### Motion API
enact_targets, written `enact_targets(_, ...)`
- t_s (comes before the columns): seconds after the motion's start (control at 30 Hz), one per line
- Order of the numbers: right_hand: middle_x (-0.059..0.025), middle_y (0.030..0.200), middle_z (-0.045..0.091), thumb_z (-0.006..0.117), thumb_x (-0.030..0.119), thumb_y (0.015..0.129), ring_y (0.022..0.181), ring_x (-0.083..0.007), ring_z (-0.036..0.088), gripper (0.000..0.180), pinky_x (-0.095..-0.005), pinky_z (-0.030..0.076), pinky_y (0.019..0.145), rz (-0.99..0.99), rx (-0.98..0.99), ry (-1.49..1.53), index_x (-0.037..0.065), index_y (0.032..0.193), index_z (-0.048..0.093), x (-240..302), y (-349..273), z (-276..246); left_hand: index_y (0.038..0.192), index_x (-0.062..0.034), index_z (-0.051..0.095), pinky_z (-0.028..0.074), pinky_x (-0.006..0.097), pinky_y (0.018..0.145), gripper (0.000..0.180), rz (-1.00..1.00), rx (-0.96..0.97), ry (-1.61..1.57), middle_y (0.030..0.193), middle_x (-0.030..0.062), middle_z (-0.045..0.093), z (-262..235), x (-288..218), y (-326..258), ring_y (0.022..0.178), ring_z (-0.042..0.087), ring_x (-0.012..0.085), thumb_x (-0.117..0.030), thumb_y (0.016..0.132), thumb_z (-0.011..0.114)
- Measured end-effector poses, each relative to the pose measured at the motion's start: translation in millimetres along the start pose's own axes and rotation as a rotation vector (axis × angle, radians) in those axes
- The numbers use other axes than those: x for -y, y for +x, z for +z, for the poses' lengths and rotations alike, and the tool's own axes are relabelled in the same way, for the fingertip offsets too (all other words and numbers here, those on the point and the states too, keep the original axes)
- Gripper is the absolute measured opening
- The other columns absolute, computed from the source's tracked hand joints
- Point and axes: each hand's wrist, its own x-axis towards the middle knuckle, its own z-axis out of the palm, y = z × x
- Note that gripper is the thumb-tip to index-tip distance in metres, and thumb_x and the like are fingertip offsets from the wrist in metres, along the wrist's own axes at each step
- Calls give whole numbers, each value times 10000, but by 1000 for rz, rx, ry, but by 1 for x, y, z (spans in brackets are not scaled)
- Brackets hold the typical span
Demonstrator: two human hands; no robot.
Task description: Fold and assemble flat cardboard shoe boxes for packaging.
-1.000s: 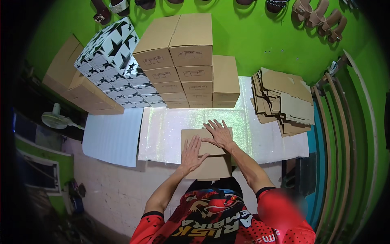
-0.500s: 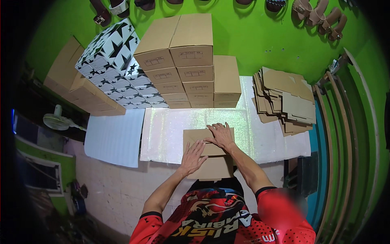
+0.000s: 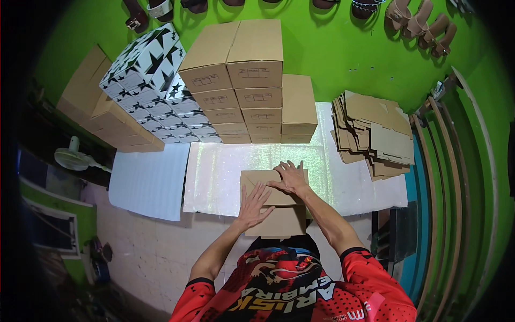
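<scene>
In front of me at the table's near edge lies a brown cardboard box (image 3: 256,180), with a flap hanging toward my body past the edge. My left hand (image 3: 254,205) rests on its left part, fingers stretched out and pointing away from me. On the right part, my right hand (image 3: 290,177) lies with fingers spread over the far edge and the thumb toward the left hand. Neither hand is wrapped around anything; both touch the cardboard. The inside of the box is hidden under my hands.
Behind stand stacked brown boxes (image 3: 254,75) and white boxes with black stars (image 3: 142,64). A pile of flat cardboard blanks (image 3: 375,134) lies at the table's right. Sandals (image 3: 413,24) hang on the green wall. A fan (image 3: 72,158) stands at the left, a wooden rack (image 3: 456,177) at the right.
My left hand has shifted slightly to the left on the cardboard, its fingers a little more spread. The right hand stays nearly in place. The whole view has moved slightly.
</scene>
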Motion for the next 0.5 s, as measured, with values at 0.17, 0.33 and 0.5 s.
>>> enact_targets(0.17, -160, 1625, 468, 623, 875, 791, 1531, -420, 368, 967, -799, 104, 1203, 90, -231, 37, 166, 1449, 639, -3, 2, 23, 1539, -98, 524, 60, 703, 1261, 687, 96, -118, -77, 1627, 209, 402, 10, -8, 8, 1580, 263, 402, -457, 977, 692)
enact_targets(0.33, -139, 1667, 422, 561, 900, 813, 1559, -395, 331, 992, -749, 85, 1237, 36, -72, 84, 213, 1528, 577, -1, -1, 7, 1564, -116, 491, 115, 688, 1259, 762, -81, -246, -163, 1626, 217, 408, 14, -5, -8, 1575, 291, 396, -442, 929, 758)
enact_targets(0.5, -150, 1736, 279, 430, 891, 898, 1632, -365, 148, 983, -642, 28, 1295, 29, 7, 423, 237, 1631, 434, -29, 6, -21, 1637, -132, 388, 59, 702, 1257, 996, -52, -213, -146, 1704, 211, 295, 3, -5, 12, 1610, 208, 388, -569, 842, 796)
